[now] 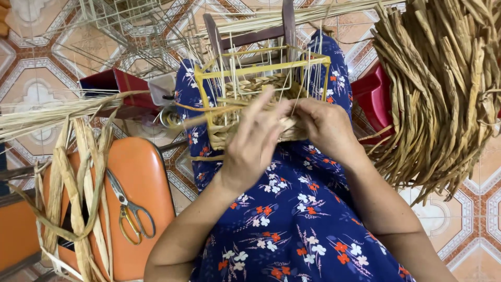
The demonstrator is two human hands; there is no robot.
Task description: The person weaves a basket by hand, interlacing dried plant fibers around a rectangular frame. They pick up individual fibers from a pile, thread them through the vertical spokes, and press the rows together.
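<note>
Currently: half-woven basket (250, 99) on yellow wire frame (261, 68) resting on lap. Left hand (255, 146) fingers spread, pulling strand; right hand (326, 125) pinching woven edge. Risk, as judged: strand slipping or snapping if tension is turning uneven. Scissors (128, 206) lying on orange stool (151, 172).

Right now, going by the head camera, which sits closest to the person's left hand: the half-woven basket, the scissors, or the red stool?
1. Half-woven basket, touching the left hand, on the lap.
2. Scissors, lower left, on the orange seat.
3. Red stool, far right, past the right hand.
</note>
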